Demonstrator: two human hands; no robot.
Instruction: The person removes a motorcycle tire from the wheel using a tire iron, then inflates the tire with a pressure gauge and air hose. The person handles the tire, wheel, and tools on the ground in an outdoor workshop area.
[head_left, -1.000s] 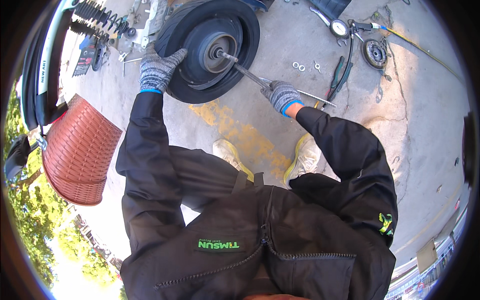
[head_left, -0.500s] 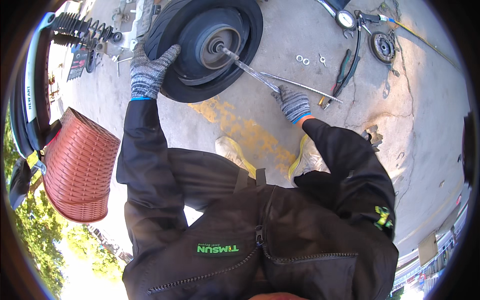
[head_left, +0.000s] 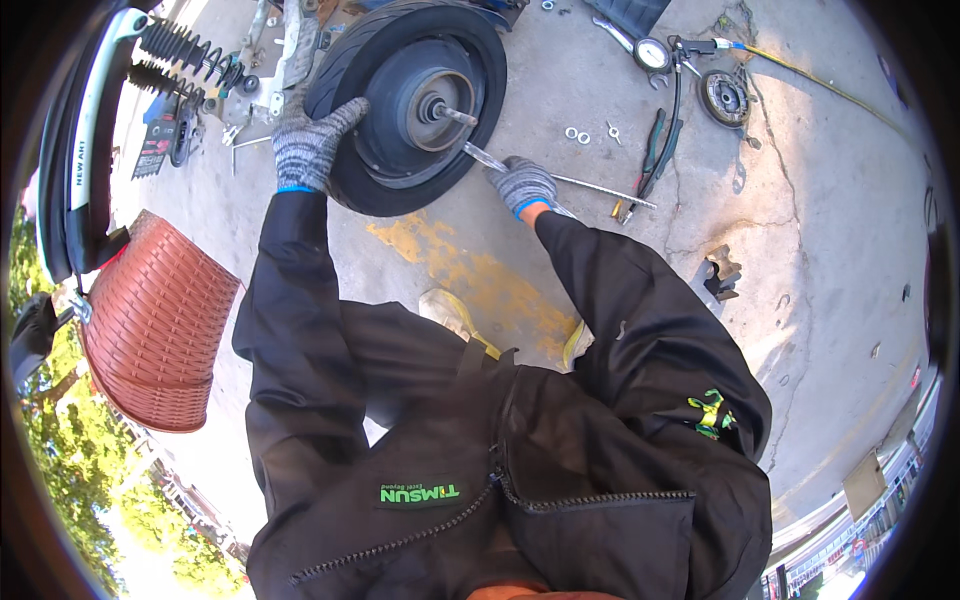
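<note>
Fingers (head_left: 508,172) clasping metal bar (head_left: 484,156) with right hand (head_left: 526,187) and tyre (head_left: 491,85) with left hand (head_left: 305,150), perhaps risking a topple through a slackened left-hand grip.

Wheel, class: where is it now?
The wheel is at the head view's top, left of centre, with the left hand on its left side, the right hand near its lower right.
</note>
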